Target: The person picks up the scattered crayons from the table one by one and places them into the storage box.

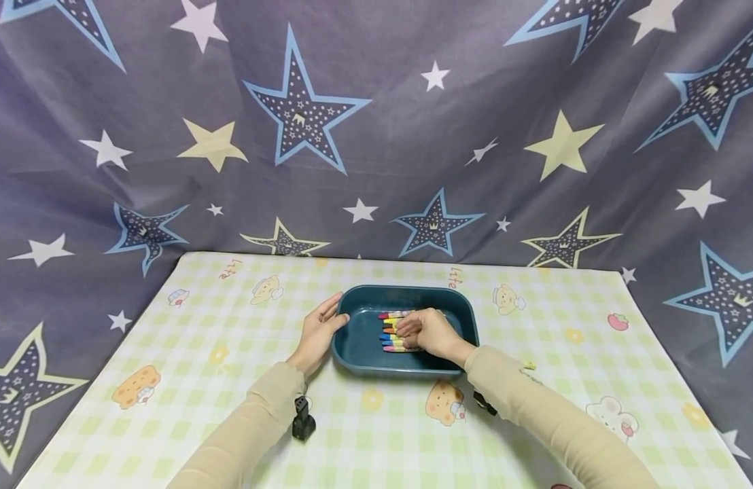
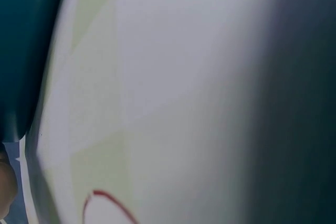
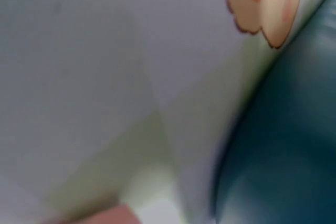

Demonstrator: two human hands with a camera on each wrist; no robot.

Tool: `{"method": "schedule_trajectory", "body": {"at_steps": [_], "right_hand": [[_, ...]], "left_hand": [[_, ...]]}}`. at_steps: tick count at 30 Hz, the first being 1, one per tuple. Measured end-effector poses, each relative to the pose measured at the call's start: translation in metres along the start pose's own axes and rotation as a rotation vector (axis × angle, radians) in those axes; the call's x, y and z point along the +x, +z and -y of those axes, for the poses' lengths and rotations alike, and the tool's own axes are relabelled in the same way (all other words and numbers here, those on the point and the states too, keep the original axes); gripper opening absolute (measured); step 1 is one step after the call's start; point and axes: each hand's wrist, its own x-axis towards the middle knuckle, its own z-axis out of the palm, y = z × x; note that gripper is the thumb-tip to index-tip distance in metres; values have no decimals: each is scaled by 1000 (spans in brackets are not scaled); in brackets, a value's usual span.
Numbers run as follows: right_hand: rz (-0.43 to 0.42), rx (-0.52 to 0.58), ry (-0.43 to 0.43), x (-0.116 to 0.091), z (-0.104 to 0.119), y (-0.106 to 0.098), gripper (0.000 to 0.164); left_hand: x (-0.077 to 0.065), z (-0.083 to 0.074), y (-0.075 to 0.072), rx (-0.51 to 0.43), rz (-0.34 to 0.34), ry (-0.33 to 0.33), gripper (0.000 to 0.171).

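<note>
A dark teal tray (image 1: 358,339) with rounded corners sits on the checked tablecloth. Inside it several crayons (image 1: 391,337) lie side by side, with red, yellow, orange, blue and pink ends showing to the left. My left hand (image 1: 318,333) grips the tray's left end, thumb over the rim and fingers along the outside. Bent over the crayons, my right hand (image 1: 434,333) has its fingertips right at them and covers their right-hand parts; I cannot tell whether it pinches any. The tray's wall (image 2: 23,51) fills the left edge of the left wrist view.
The pale green checked tablecloth (image 1: 187,407) carries printed bears, flowers and other figures. Behind the table's far edge hangs a grey curtain (image 1: 389,149) with stars. A black wrist device (image 1: 303,422) hangs by the left sleeve.
</note>
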Motion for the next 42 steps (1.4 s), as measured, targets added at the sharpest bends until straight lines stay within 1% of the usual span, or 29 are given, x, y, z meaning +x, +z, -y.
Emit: {"method": "schedule_trajectory", "body": {"at_steps": [7, 13, 19, 22, 24, 27, 29, 31, 34, 37, 42], "right_hand": [[-11, -22, -34, -1, -1, -1, 25], [-8, -23, -34, -1, -2, -2, 24], [-30, 64, -28, -2, -1, -6, 26], [-49, 113, -44, -3, -1, -11, 29], [-55, 174, -45, -5, -1, -15, 33], [-77, 253, -30, -11, 3, -25, 37], [-98, 285, -16, -18, 5, -33, 37], [-126, 277, 5, -28, 11, -44, 36], [-142, 263, 32, -40, 10, -63, 37], [-153, 262, 45, -52, 4, -82, 41], [-202, 249, 14, -70, -17, -101, 43]], "left_hand": [[0, 0, 1, -11, -6, -1, 55], [0, 1, 1, -12, -5, -5, 55], [0, 2, 1, -12, -4, 3, 55], [1, 1, 1, -13, -4, -1, 54], [1, 1, 2, -12, -5, -5, 54], [1, 0, 1, -5, -16, -4, 54], [0, 0, 1, 3, -14, -3, 54], [1, 1, 1, 3, -12, -9, 54], [1, 1, 0, 0, -7, -15, 54], [2, 2, -1, -3, -10, -11, 54], [3, 3, 0, 6, -16, 8, 54]]}}
